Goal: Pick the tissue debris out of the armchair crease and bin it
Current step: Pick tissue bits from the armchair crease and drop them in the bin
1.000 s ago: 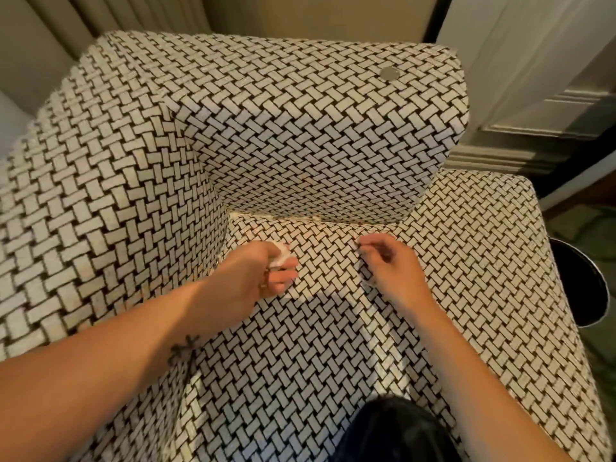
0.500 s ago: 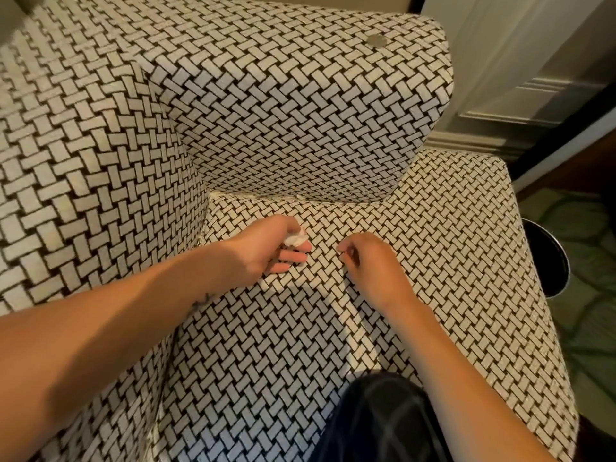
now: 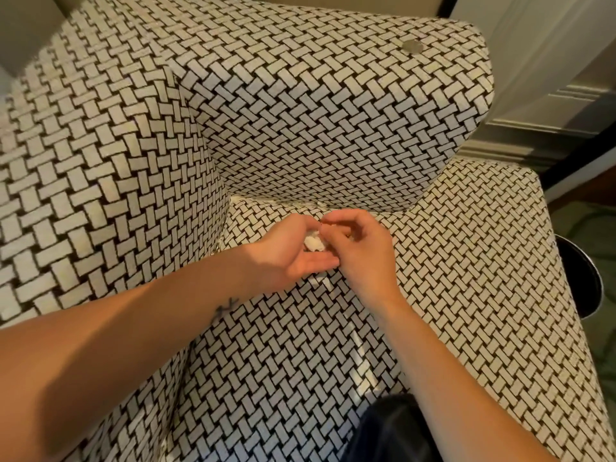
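Just before the crease [image 3: 276, 202], the left hand [image 3: 286, 258] cups tissue [image 3: 314, 243]; the right hand [image 3: 365, 253] curls over it, whether pinching any I cannot tell.

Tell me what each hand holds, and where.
Left hand cups the small white crumpled tissue wad between thumb and fingers; right hand: cannot tell.

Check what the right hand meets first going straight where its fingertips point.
Probably the tissue wad cupped in the left hand. The right hand points its fingertips left at it, close up. Depth is unclear.
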A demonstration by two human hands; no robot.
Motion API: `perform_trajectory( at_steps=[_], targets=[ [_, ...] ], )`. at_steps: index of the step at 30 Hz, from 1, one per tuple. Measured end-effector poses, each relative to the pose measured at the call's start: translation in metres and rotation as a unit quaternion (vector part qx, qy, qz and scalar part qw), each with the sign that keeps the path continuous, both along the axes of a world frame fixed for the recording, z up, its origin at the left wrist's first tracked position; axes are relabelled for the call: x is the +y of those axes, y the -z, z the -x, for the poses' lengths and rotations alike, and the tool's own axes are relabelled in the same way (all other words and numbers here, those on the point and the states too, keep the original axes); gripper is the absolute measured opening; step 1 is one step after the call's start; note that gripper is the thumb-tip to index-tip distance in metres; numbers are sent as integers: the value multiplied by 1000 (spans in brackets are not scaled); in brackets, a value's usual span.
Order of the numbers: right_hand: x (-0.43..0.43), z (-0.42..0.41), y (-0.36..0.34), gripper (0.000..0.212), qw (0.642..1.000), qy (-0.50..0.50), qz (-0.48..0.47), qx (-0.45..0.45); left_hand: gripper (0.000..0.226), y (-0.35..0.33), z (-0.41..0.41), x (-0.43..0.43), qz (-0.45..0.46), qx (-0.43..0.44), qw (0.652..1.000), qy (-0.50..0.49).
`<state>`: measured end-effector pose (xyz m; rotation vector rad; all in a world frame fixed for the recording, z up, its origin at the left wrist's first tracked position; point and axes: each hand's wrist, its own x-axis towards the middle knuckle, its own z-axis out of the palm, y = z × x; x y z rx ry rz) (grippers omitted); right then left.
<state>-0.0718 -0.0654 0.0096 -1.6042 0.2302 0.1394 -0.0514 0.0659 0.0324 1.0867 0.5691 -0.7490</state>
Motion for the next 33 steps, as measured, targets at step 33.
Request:
perform_trajectory(
  at_steps=[33],
  targets=[
    [12,-109,28,28,938,-176,118,274,50,-5,-34,3,-143,-52,965,-216]
  ],
)
